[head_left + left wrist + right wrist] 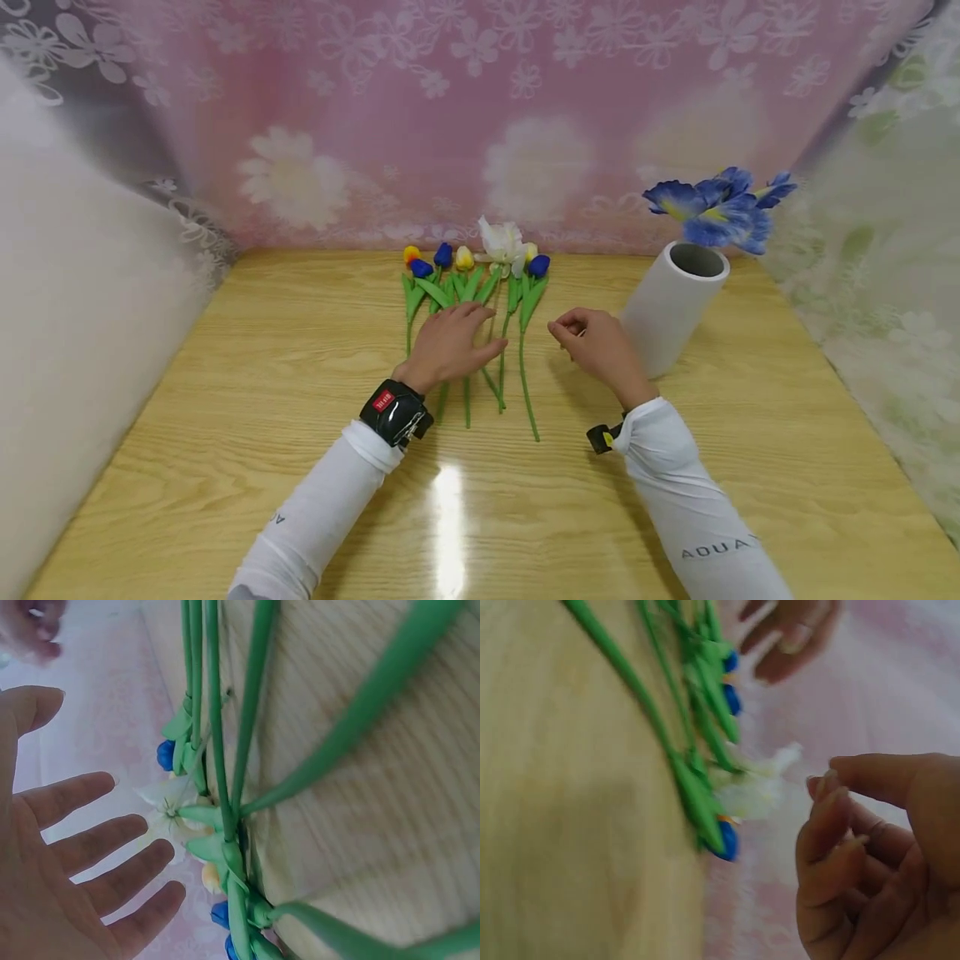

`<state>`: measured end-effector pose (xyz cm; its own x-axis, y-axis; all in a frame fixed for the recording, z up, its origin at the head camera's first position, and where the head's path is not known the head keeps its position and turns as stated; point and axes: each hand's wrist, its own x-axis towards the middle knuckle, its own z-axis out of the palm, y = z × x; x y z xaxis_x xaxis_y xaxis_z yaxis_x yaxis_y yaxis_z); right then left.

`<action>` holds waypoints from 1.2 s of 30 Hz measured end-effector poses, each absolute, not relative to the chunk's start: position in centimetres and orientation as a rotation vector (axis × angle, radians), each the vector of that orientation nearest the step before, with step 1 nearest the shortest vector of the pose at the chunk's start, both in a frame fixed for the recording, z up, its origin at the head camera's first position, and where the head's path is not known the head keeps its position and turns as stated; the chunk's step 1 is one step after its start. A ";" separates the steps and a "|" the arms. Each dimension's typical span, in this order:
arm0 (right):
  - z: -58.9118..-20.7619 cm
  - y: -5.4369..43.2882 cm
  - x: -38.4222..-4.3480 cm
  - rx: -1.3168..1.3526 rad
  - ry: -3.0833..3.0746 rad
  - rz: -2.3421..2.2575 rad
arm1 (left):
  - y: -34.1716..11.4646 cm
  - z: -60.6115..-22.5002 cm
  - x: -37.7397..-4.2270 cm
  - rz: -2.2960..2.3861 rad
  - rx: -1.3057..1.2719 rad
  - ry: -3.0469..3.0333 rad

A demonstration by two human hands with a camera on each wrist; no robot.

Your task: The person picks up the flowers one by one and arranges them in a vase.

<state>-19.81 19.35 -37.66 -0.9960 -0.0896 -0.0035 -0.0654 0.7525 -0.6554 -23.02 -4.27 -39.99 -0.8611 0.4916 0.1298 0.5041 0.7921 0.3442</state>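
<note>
Several artificial tulips lie side by side on the wooden table, blue, yellow and orange, with green stems toward the front. Among their heads is a large white flower (502, 242). My left hand (450, 342) hovers over the stems with its fingers spread, and the left wrist view shows its bare palm. Right of the rightmost blue tulip (538, 267), my right hand (600, 346) has its fingers curled and its thumb tip by the index fingertip. Nothing shows between them in the right wrist view. A white vase (663, 317) stands just beyond that hand, holding blue irises (723, 212).
Behind the flowers, a pink floral curtain (420, 150) hangs along the table's (262, 433) back edge. A pale wall (82, 292) bounds the left side, and a light flowered cloth (885, 275) the right. Light glares on the tabletop at the front.
</note>
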 end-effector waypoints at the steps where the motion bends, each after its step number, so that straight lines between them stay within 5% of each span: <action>1: -38.0 19.1 -20.0 -0.121 2.873 -1.084 | -4.4 -40.1 -23.0 -0.573 -0.814 -2.944; 36: -42.0 15.4 -23.1 -0.060 2.711 -0.937 | -6.9 -40.1 -21.5 -0.500 -0.729 -2.963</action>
